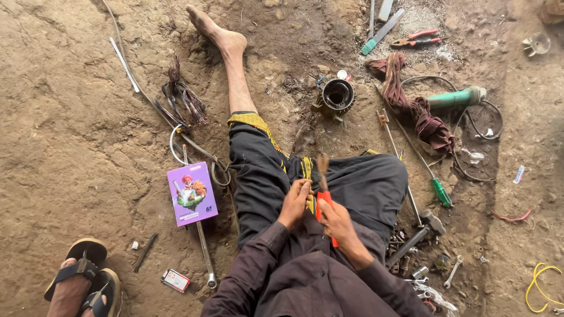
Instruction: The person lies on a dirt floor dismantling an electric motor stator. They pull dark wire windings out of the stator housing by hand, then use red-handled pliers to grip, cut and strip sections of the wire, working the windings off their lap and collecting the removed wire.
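— Two hands at work over the lap, is that right?

— Yes. The person sits on the dirt floor (pixel 70 135) with one bare leg stretched out. The right hand (pixel 336 224) is clenched around the red handles of a pair of pliers (pixel 324 206), which point up and away from the body. The left hand (pixel 295 201) is closed on the base of a bundle of brownish wire strands (pixel 322 166) that sticks up just above the pliers' head. Hands, pliers and wire all sit together above the dark trousers (pixel 358 185).

— What lies around them?

— Just left of the knee, a purple printed box (pixel 192 194) lies on the floor, with a long spanner (pixel 204 253) running under it. Further left and up, a tangle of copper-coloured wire (pixel 182 97). Ahead of the knee stands a round metal motor housing (pixel 336 95), well apart from the hands. To the right, a dark red cloth (pixel 418 111) lies over a green angle grinder (pixel 455 97), near a green-handled screwdriver (pixel 439 189) and a hammer (pixel 420 232). Red pliers (pixel 417 39) lie at the far top.

— Anyone else?

— A sandalled foot (pixel 82 282) shows at the lower left corner, near a small red-and-white packet (pixel 175 280).
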Action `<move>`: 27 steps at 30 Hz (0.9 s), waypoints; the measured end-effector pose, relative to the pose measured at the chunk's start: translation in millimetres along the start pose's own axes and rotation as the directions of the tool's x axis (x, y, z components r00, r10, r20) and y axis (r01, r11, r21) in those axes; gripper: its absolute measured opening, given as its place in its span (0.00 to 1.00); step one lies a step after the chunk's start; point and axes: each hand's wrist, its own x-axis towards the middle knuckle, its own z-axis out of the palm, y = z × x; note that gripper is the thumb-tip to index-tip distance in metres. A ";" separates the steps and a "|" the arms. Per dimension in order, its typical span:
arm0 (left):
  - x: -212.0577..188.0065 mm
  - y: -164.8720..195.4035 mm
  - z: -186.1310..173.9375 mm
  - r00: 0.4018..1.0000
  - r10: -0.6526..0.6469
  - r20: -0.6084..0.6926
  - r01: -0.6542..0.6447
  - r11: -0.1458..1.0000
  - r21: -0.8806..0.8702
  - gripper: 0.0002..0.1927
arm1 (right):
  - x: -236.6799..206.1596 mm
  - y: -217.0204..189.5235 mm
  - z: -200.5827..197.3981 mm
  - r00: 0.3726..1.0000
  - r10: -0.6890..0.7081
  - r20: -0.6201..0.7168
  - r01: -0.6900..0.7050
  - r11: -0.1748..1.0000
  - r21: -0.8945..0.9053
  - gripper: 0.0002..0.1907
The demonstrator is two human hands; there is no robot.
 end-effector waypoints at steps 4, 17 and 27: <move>42.4 16.2 -7.3 0.967 0.170 -0.190 -0.057 0.871 0.489 0.16 | -19.0 -4.5 -43.0 0.998 -0.009 -0.063 0.002 0.994 -0.112 0.14; 164.6 29.4 -3.0 0.905 0.120 -0.409 0.362 0.289 0.886 0.27 | -61.0 39.7 -144.5 0.988 -0.021 -0.151 0.071 0.940 0.334 0.16; 168.5 74.8 -22.8 0.805 0.571 -0.162 -0.139 0.447 0.884 0.08 | -13.9 -29.0 -120.3 0.893 -0.449 -0.027 0.434 0.845 0.313 0.22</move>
